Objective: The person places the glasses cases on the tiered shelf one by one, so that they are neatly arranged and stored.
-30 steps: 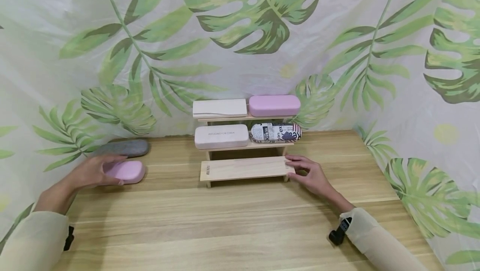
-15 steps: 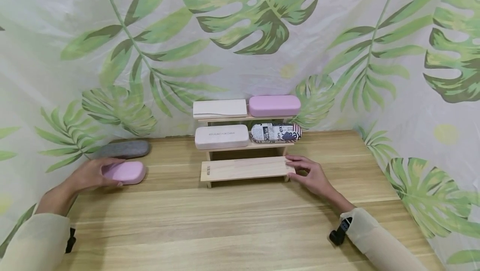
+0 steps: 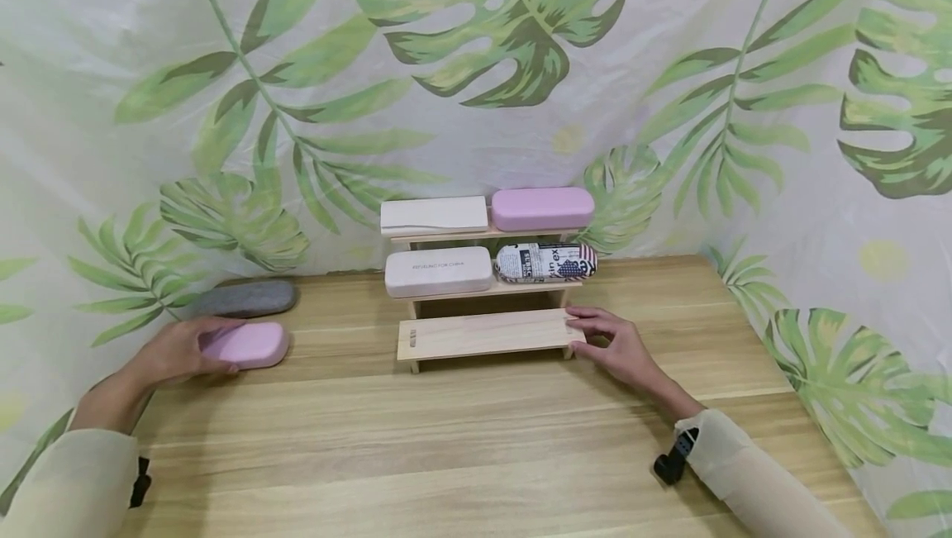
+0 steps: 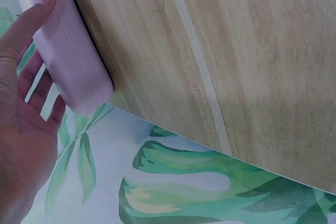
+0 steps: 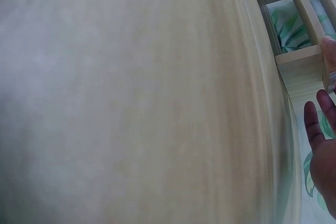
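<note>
At the table's left side, my left hand grips a pink glasses case by its left end. In the left wrist view the thumb lies along one long side of the pink glasses case, and the other fingers reach round the opposite side; a seam runs along it. My right hand holds the right end of the lowest step of a three-step wooden display rack, thumb at the front edge and fingers at the back. The right wrist view catches only part of the right hand beside the rack.
Behind the pink case lies a grey felt glasses case. On the rack's top step are a white case and a pinkish-purple case. Its middle step bears a pale lettered case and a newspaper-print case. A leaf-patterned cloth hangs behind.
My left hand and the pink case have shifted very slightly toward the front, its fingertips now a little further left on the case. The right hand stays at the rack.
</note>
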Demonstrator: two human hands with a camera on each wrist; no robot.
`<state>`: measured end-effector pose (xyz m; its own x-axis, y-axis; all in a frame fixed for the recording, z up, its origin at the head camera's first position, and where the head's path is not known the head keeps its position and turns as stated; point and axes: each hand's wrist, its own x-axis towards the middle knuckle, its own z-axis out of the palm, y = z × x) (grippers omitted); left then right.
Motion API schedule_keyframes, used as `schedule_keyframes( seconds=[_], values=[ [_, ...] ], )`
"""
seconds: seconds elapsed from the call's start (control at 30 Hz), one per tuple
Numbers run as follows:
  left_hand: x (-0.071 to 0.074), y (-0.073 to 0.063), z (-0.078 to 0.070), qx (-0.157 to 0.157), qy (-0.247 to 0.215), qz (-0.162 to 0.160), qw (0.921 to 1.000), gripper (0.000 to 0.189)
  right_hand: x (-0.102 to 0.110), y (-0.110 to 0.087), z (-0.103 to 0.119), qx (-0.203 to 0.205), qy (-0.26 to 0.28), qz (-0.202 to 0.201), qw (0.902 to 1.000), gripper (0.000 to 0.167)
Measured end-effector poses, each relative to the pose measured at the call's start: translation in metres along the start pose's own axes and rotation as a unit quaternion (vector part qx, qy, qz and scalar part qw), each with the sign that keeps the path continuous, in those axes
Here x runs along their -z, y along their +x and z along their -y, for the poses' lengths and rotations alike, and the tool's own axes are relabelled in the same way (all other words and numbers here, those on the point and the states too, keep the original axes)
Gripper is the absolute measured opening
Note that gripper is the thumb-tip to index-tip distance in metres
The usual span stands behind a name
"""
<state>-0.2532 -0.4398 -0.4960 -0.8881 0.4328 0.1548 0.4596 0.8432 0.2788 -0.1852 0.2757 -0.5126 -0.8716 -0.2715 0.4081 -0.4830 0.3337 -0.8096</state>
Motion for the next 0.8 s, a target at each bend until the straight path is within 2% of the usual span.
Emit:
schedule_keyframes(
  seconds=[0.33, 0.53, 0.8],
  values=[
    [0.0, 0.001, -0.001, 0.015, 0.002, 0.002, 0.9999, 0.075, 0.0, 0.001, 0.001, 0.003, -0.004, 0.0, 1.0, 0.036],
    [-0.002, -0.001, 0.001, 0.021, 0.004, -0.009, 0.9997, 0.074, 0.0, 0.002, 0.002, -0.003, -0.004, 0.0, 1.0, 0.036],
    [-0.001, -0.003, -0.002, 0.026, 0.004, -0.022, 0.9994, 0.072, -0.001, -0.001, -0.031, -0.003, -0.018, -0.002, 0.9998, 0.038]
  ],
)
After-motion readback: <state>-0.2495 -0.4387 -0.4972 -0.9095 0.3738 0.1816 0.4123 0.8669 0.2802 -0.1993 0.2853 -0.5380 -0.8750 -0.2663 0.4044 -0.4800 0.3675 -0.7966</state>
